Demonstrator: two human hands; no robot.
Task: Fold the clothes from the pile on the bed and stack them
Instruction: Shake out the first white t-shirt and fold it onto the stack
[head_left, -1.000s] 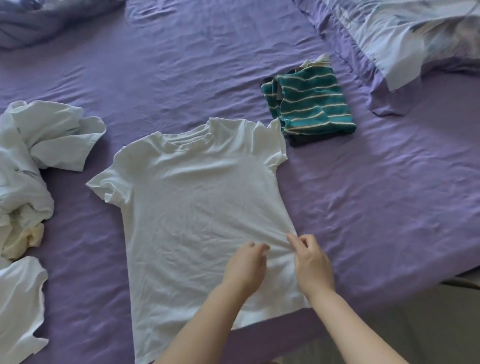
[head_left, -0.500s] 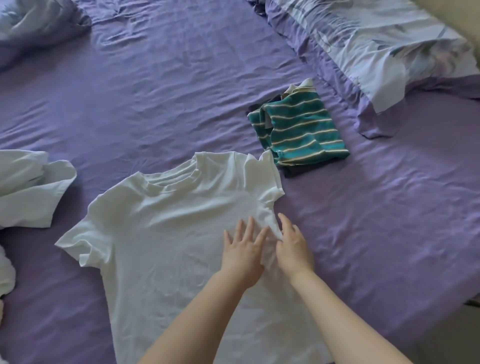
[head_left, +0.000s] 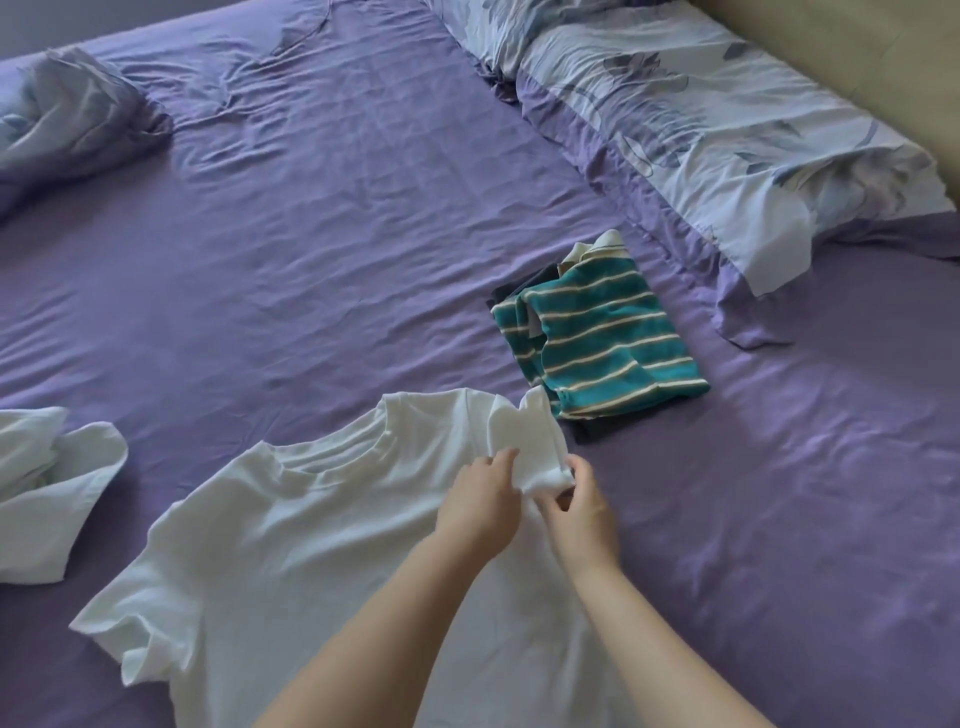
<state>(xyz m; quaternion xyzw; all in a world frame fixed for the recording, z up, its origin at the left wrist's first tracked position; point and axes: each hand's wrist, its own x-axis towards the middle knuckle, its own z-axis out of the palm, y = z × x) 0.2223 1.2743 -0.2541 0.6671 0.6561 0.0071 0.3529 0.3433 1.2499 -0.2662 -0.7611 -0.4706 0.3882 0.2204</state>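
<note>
A white T-shirt (head_left: 291, 545) lies spread flat on the purple bed sheet (head_left: 311, 260), neck pointing away from me. Both hands are at its right sleeve. My left hand (head_left: 480, 501) rests on the cloth just left of the sleeve, fingers slightly bent. My right hand (head_left: 579, 512) pinches the bunched sleeve end between thumb and fingers. Just beyond lies a folded teal shirt with cream stripes (head_left: 608, 338), stacked on a dark folded garment. The unfolded pile of white clothes (head_left: 47, 488) sits at the left edge.
A floral pillow (head_left: 727, 135) lies at the upper right against a beige headboard. A crumpled blue-grey duvet (head_left: 67, 114) lies at the upper left. Bare purple sheet stretches across the middle and right of the bed.
Both hands have moved up the shirt's right side from near the hem to the right sleeve, and my right hand has taken hold of the sleeve end. The view has tilted upward.
</note>
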